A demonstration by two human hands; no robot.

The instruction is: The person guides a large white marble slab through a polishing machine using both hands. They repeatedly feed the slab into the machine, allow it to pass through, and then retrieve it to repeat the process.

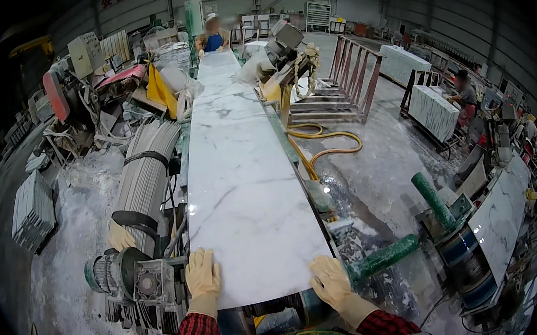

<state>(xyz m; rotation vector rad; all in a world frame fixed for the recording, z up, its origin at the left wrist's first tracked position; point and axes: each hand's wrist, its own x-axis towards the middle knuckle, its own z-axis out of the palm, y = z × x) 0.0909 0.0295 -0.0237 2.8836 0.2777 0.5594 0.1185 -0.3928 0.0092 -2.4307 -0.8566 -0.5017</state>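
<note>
I see both gloved hands, left hand (203, 273) and right hand (330, 280), flat and open on the white marble slab's (241, 178) near edge, gripping nothing.

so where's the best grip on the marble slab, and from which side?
Probably the near end, from the person's side. The slab lies flat and long on the machine bed, running away from the camera, so only its near corners are within reach. The left hand and right hand already rest there, palms down, one per corner.

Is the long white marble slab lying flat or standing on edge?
Lying flat: the marble slab shows its broad veined face upward, with the left hand and right hand on its near end.
</note>
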